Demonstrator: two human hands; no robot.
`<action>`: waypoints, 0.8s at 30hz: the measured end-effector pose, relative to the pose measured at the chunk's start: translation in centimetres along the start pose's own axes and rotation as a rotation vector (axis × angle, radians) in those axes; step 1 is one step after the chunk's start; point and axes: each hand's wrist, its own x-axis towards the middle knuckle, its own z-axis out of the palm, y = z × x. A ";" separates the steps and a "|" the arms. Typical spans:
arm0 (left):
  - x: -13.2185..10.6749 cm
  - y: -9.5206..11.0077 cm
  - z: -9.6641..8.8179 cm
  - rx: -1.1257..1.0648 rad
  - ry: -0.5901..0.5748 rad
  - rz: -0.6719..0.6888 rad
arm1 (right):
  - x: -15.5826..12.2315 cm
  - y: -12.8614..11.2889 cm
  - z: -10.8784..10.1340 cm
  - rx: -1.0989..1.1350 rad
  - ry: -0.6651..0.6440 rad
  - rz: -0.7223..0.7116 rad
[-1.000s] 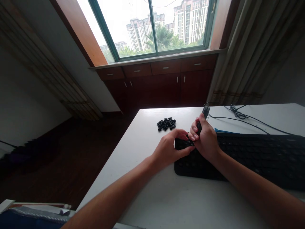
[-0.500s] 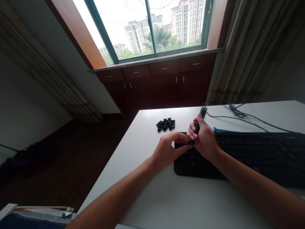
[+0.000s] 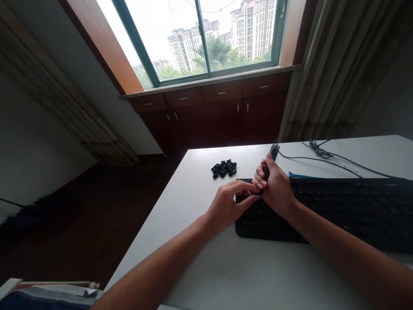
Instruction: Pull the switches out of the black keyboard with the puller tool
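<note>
A black keyboard [image 3: 338,211] lies across the white table [image 3: 226,267]. My right hand [image 3: 274,187] is closed around a slim black tool [image 3: 272,154], whose lower end meets the keyboard's far left corner. My left hand [image 3: 227,202] rests at that same corner, with thumb and fingers pinched together at the tool's tip. What they pinch is too small to make out. A small pile of loose black keycaps [image 3: 224,168] sits on the table just beyond my left hand.
A black cable [image 3: 325,157] trails over the table behind the keyboard, and a blue strip [image 3: 298,175] shows at its far edge. A dark wooden cabinet [image 3: 213,114] stands under the window, curtains at right. A blue bag [image 3: 41,297] lies at bottom left.
Both hands stay at the keyboard's left corner; my left fingers have shifted slightly toward the tool's tip. The view has drifted a little.
</note>
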 end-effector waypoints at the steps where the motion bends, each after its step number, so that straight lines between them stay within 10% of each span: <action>1: 0.0 0.0 0.0 0.002 -0.009 0.004 | 0.0 0.0 0.0 0.005 0.000 0.001; 24: -0.2 0.3 0.6 0.016 0.036 -0.104 | -0.1 -0.1 0.3 0.035 -0.012 -0.062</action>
